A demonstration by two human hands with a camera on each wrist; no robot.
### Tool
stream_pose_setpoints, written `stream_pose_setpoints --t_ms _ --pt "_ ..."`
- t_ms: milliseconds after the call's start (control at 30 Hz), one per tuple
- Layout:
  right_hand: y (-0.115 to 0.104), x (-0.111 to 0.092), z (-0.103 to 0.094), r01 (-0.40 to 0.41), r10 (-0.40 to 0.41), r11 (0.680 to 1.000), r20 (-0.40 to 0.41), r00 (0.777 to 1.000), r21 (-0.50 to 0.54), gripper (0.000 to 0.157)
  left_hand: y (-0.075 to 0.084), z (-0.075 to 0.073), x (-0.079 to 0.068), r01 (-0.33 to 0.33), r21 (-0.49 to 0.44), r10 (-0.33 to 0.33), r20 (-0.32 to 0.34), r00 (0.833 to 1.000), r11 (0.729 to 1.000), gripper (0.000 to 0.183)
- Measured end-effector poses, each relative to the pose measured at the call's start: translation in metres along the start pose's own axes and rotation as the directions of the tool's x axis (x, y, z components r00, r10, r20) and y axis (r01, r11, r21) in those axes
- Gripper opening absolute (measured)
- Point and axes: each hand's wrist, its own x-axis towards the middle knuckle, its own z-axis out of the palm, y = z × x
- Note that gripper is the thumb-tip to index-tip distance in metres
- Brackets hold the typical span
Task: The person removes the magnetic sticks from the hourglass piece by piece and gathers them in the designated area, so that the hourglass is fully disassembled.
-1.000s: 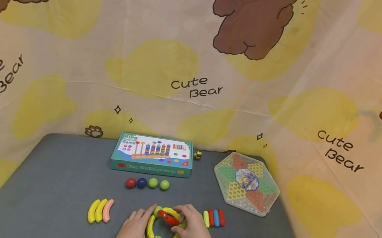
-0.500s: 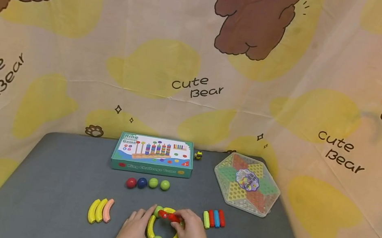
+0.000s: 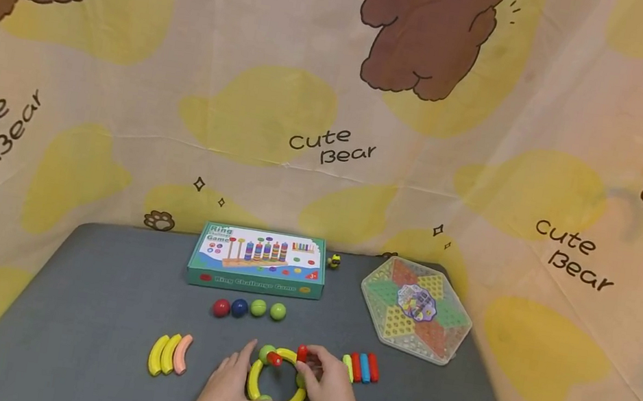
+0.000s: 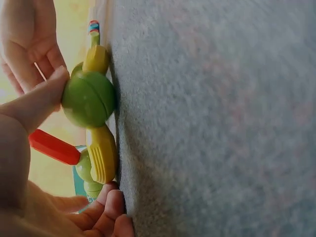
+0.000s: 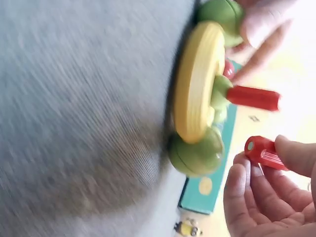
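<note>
A ring of curved yellow pieces joined by green balls lies on the table. My left hand holds its left side, the thumb on the near green ball and the fingers by a yellow piece. From the far-left ball a red stick sticks up. My right hand pinches a second red stick between thumb and fingers, above the ring's right side. A small round pale spot shows at that stick's end. The right green ball sits below it, apart from the stick.
Left lie yellow and pink curved pieces; right, several coloured sticks. Behind are a row of balls, a Ring Challenge Game box, a tiny yellow figure and a hexagonal game board. A bear-print cloth hangs behind the table.
The red stick in my right hand has gone from slanting beside the standing stick to upright, farther right and away from it. My left index finger has lifted slightly off the ring.
</note>
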Motion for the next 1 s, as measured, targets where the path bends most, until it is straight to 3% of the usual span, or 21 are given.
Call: stream_pose_setpoints --t_ms 200,400,533,733,1000 --pt "0.003 0.001 -0.021 0.013 -0.012 1.000 -0.094 0.996 0.001 0.027 -0.001 -0.001 -0.001 -0.007 -0.107 0.007 0.003 1.000 0.994 0.110" --pt "0.016 -0.003 -0.042 -0.035 0.031 0.999 -0.213 0.976 -0.014 0.023 -0.003 -0.003 -0.002 0.006 -0.254 -0.010 -0.018 1.000 0.967 0.105" --pt "0.029 -0.006 -0.057 -0.080 0.073 0.997 -0.262 0.962 -0.019 0.023 -0.002 -0.005 -0.003 0.022 -0.218 -0.040 -0.080 0.996 0.976 0.097" --pt "0.049 -0.008 -0.080 -0.179 0.156 0.982 -0.281 0.947 -0.058 0.033 0.000 -0.006 -0.005 0.000 -0.097 -0.009 -0.095 0.995 0.995 0.068" --pt "0.081 -0.012 -0.104 -0.317 0.247 0.920 -0.288 0.925 -0.229 0.033 -0.001 -0.007 -0.004 -0.010 -0.171 -0.012 -0.128 0.992 0.985 0.076"
